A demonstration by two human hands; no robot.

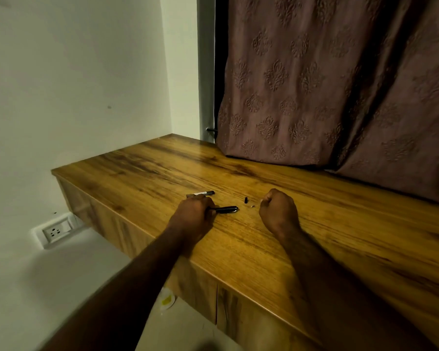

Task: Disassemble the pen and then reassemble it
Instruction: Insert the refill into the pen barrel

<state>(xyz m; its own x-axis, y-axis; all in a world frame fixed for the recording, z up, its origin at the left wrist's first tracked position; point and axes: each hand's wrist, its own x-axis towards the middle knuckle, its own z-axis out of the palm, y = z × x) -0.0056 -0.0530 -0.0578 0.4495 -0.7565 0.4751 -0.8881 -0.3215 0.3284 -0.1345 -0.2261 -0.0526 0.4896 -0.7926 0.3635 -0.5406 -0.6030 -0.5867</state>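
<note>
The pen lies in pieces on the wooden tabletop (264, 249). My left hand (193, 214) rests on the table with curled fingers and grips one end of a black pen cap (227, 209), which sticks out to the right. Just beyond its knuckles lies the dark pen barrel (204, 193) with a pale label. A small black piece (245, 200) and a tiny tan piece (251, 205) lie between my hands. My right hand (279, 211) is a closed fist on the table to their right; nothing shows plainly inside it.
A patterned brown curtain (340, 97) hangs down onto the back of the tabletop. The table's front edge runs diagonally under my forearms. A white wall socket (55, 231) sits low on the left wall, and a pale object (166, 300) lies on the floor.
</note>
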